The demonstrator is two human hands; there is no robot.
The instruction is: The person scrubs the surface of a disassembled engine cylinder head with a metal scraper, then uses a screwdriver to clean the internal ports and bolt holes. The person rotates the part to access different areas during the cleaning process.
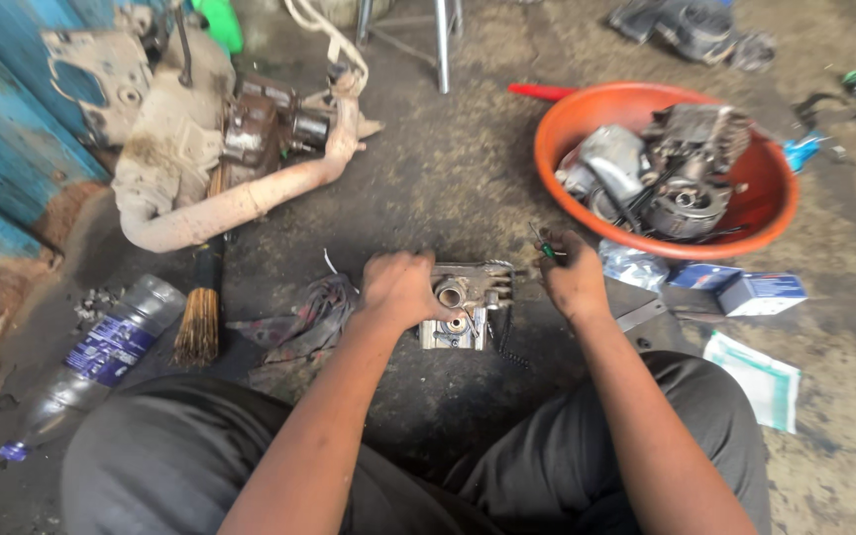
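L hand grip on engine part, covering its left; R hand fist round half-hidden green-handled tool.

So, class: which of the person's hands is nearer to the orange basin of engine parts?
Right. The right hand grips a green-handled tool just below the orange basin; the left hand rests farther away on the cylinder head.

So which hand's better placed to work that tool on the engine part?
Probably the right hand: it grips the green-handled tool just beside the engine part. The left hand rests on the part, seemingly steadying it.
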